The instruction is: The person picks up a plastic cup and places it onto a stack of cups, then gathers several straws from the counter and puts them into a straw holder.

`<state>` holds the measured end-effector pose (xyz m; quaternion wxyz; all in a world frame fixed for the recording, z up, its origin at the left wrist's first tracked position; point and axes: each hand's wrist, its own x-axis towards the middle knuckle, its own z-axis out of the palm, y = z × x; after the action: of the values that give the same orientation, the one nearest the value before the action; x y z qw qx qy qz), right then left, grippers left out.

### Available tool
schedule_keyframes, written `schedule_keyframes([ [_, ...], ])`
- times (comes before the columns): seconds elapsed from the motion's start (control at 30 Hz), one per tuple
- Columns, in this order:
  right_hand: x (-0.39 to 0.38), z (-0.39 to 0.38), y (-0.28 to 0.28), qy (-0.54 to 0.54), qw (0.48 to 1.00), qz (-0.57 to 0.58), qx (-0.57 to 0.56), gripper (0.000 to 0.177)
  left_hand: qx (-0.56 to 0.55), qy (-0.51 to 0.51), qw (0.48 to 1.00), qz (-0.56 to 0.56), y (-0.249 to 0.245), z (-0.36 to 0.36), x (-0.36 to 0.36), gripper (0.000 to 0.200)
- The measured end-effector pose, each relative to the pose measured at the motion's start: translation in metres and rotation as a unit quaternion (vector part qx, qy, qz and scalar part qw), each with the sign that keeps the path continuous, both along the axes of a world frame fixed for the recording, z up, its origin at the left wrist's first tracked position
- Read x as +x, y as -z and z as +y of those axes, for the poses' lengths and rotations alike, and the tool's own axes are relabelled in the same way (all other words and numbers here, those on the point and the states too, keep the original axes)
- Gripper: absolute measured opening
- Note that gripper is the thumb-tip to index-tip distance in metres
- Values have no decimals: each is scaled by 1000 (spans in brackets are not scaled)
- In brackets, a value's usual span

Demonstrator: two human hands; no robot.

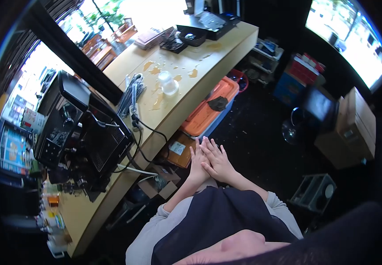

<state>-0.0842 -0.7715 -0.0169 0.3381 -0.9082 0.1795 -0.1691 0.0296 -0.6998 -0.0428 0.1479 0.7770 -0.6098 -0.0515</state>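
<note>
My left hand (pixel 197 168) and my right hand (pixel 220 165) are held together in front of the dark apron (pixel 226 212). The right palm rests against the left hand and partly covers it. Fingers on both are stretched out and somewhat spread, and I see no object between them, though the touching palms are hidden. Beyond the fingertips, below the counter, are a storage bin with an orange lid (pixel 204 115) and a brown cardboard box (pixel 183 148) bearing a white label.
The wooden counter (pixel 173 108) carries a translucent plastic cup (pixel 168 84), puddles of brown liquid (pixel 155 70), bundled cables (pixel 131 95) and black trays (pixel 193 36). A black espresso machine (pixel 85 132) stands at left. Cardboard boxes (pixel 352 128) and a grey crate (pixel 313 193) are at right.
</note>
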Motion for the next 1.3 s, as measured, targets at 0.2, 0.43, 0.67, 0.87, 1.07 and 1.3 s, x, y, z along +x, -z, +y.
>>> schedule_keyframes([
  [0.2,46,-37,16,-71,997,6,8,67,24,-95,995,28,6,-22,32,80],
  [0.43,123,-103,15,-77,996,-20,-40,66,-1,-143,989,26,13,-87,105,81],
  [0.67,220,-158,-12,-111,991,-56,-45,66,-59,-190,980,-1,-11,-140,194,76],
  [0.87,282,-177,-10,-97,987,-85,-95,68,-66,-233,970,-24,2,-153,257,85],
  [1.07,330,-207,7,-13,988,-121,-90,100,-26,-278,959,55,-11,-156,273,103],
  [1.3,372,-229,34,-34,974,-189,119,115,3,-337,940,56,-3,-158,285,114],
])
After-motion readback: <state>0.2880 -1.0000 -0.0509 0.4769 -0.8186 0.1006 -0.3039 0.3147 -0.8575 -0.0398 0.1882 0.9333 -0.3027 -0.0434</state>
